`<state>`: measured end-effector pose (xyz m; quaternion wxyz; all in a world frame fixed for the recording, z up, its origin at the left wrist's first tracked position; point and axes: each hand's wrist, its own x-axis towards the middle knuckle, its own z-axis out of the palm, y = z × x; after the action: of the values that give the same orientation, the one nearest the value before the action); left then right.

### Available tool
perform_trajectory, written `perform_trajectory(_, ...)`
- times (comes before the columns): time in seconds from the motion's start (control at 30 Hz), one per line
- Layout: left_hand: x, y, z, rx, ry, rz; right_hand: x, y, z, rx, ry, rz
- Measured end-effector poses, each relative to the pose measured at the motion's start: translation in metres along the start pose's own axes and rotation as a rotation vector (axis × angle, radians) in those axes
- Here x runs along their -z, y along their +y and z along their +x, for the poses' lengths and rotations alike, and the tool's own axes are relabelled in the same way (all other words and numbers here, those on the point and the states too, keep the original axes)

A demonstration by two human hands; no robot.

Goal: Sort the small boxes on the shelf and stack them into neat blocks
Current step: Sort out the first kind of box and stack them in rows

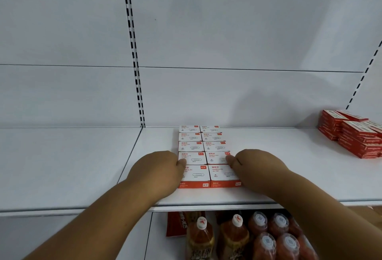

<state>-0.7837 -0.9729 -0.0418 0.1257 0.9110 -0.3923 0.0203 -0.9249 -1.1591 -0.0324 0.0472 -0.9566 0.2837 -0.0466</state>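
**Squeezing the block could buckle it**

The white paper-clip boxes [206, 154] lie in a two-wide, five-deep block on the middle of the shelf [289, 177], running from near the front edge back to the rear wall. The left hand [160, 170] presses against the block's left side and the right hand [256, 167] against its right, thumbs lying on the second row from the front. The other fingers are hidden behind the backs of the hands, so I cannot tell whether they curl or lie straight.

The likely trouble, as I judge it, is uneven pressure: push harder on one side and the near rows slide sideways out of line with the far ones, or a light box pops up at the centre seam.

The red boxes [351, 133], far right, sit in a looser pile. Bottles [237, 237] stand on the shelf below.
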Motion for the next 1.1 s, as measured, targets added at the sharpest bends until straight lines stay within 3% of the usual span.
perform_trajectory(0.7, 0.007, 0.007, -0.001, 0.035, -0.026, -0.055, 0.003, -0.009, -0.005, -0.091, -0.016, -0.013)
perform_trajectory(0.77, 0.007, 0.007, -0.005, 0.028, 0.053, -0.021, 0.006, -0.007, -0.007, -0.088, 0.018, -0.037)
perform_trajectory(0.87, 0.009, 0.005, -0.011, -0.155, 0.28, -0.014, 0.012, 0.0, -0.009, 0.102, 0.246, -0.002)
perform_trajectory(1.0, 0.01, 0.002, -0.013, -0.37, 0.031, -0.085, 0.028, 0.006, -0.009, 0.374, 0.027, 0.22)
perform_trajectory(1.1, 0.004, 0.001, -0.011, -0.387, 0.033, -0.094, 0.026, 0.009, -0.007, 0.437, -0.042, 0.254)
